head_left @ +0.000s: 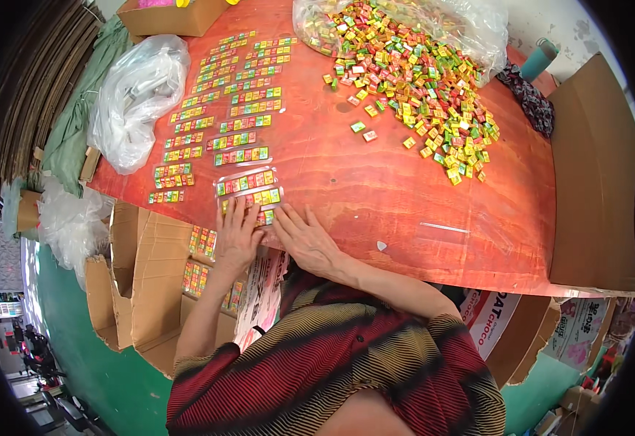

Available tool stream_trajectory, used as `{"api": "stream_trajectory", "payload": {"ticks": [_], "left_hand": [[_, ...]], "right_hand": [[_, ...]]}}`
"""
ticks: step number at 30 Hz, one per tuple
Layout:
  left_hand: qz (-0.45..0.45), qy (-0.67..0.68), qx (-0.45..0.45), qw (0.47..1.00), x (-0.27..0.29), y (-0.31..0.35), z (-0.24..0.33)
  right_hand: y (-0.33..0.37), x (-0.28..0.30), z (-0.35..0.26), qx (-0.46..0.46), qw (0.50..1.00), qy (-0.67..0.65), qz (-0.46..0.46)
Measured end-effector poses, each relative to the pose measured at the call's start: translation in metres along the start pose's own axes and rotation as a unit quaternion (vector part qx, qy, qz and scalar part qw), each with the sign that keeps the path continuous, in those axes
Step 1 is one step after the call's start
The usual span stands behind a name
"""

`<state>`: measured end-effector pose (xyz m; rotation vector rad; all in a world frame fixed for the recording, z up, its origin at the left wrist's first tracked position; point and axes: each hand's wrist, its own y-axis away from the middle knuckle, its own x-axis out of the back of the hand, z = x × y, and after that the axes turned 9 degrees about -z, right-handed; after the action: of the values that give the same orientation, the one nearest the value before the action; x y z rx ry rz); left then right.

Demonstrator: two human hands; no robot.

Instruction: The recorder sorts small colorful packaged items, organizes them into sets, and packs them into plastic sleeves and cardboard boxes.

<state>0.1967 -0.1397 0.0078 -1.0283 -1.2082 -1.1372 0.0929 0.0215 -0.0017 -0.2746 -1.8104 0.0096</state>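
My left hand lies at the table's near edge, fingers stretched over the closest row of small coloured boxes. From the right, my right hand rests on the table with its fingers spread, the fingertips touching the end of that same row. A clear plastic sleeve appears to surround these boxes; my fingers partly hide it. Just beyond lies a packed strip of boxes in red, yellow and green. Farther back, several similar strips run in two columns. A big loose heap of small boxes spreads across the far right side.
The red wooden table carries a crumpled clear bag at left and a thin clear strip at right. Below its left edge stands an open carton with packed strips inside. A cardboard panel rises at the right.
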Motion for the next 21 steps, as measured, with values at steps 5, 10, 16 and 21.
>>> {"api": "stream_trajectory", "payload": {"ticks": [5, 10, 16, 21], "left_hand": [[-0.032, 0.001, -0.005, 0.999, 0.006, -0.003, -0.016], [0.0, -0.016, 0.0, 1.0, 0.005, 0.001, -0.023], [0.15, 0.107, -0.016, 0.983, 0.003, -0.014, 0.034], [0.122, 0.165, -0.147, 0.968, 0.007, -0.078, 0.125]], "right_hand": [[-0.012, 0.0, -0.002, -0.004, 0.996, -0.091, 0.001], [0.01, 0.021, 0.009, -0.037, 0.985, -0.157, 0.066], [0.115, 0.067, 0.06, -0.245, 0.957, -0.071, 0.137], [0.186, 0.06, 0.081, -0.459, 0.875, 0.089, 0.129]]}}
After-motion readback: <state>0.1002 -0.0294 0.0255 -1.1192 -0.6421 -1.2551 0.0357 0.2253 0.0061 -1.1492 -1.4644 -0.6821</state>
